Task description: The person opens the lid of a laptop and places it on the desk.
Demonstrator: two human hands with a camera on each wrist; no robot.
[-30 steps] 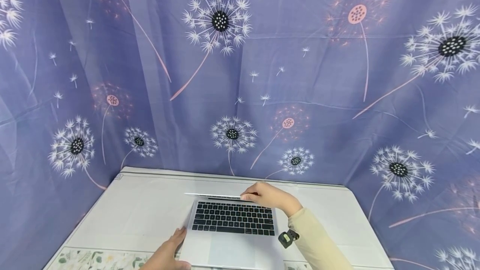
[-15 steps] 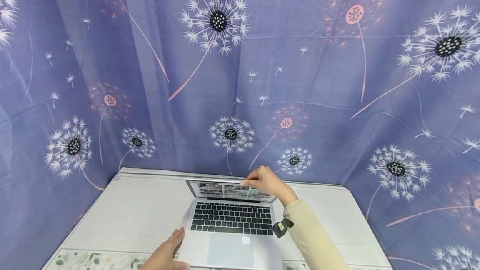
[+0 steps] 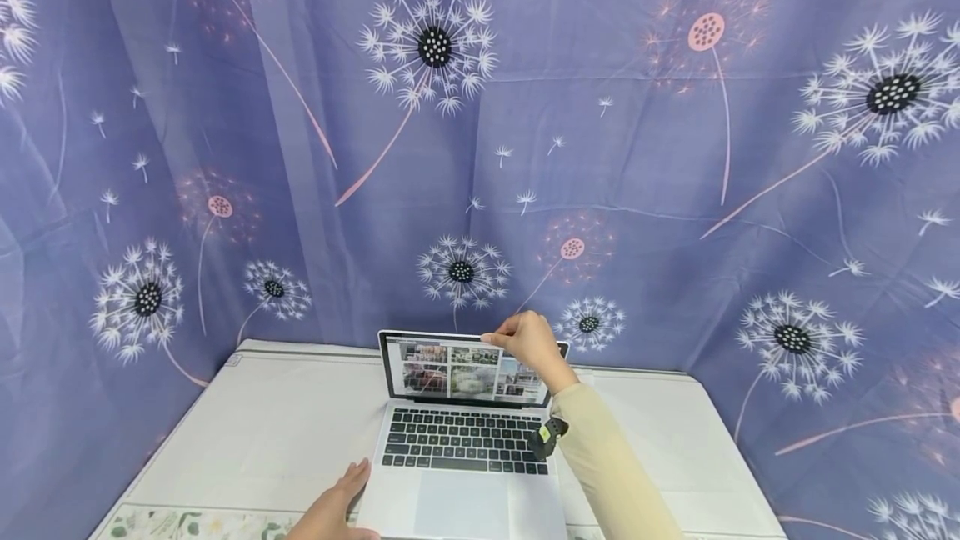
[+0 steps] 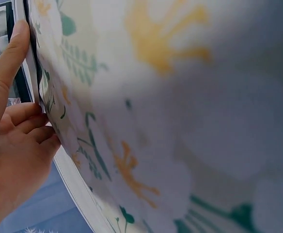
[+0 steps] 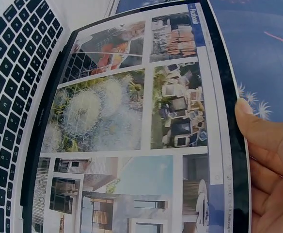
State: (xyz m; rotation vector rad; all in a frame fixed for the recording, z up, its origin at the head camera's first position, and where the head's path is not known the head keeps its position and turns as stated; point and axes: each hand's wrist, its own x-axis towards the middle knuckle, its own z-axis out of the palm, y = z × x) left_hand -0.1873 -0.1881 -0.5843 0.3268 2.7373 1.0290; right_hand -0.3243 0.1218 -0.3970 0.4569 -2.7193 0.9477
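Note:
A silver laptop (image 3: 465,444) stands on the table with its lid raised and tilted back. Its screen (image 3: 472,369) is lit with several pictures; the right wrist view shows that screen (image 5: 132,107) close up. At the top edge of the lid, my right hand (image 3: 528,344) pinches the rim, thumb on the screen side and fingers behind. My left hand (image 3: 333,502) holds the left front corner of the laptop's base. In the left wrist view the thumb of that left hand (image 4: 15,141) lies on the laptop's edge, its other fingers bent against the side.
A white table cover (image 3: 285,415) lies under the laptop, with a floral strip (image 3: 202,523) along the front. Close behind and at both sides hangs a purple curtain (image 3: 360,273) with dandelion prints. A black device (image 3: 546,437) is strapped to my right wrist.
The lid has swung up and back from low over the keyboard, and its screen has come into view. My right hand rose with the lid's rim. The left hand stayed at the corner.

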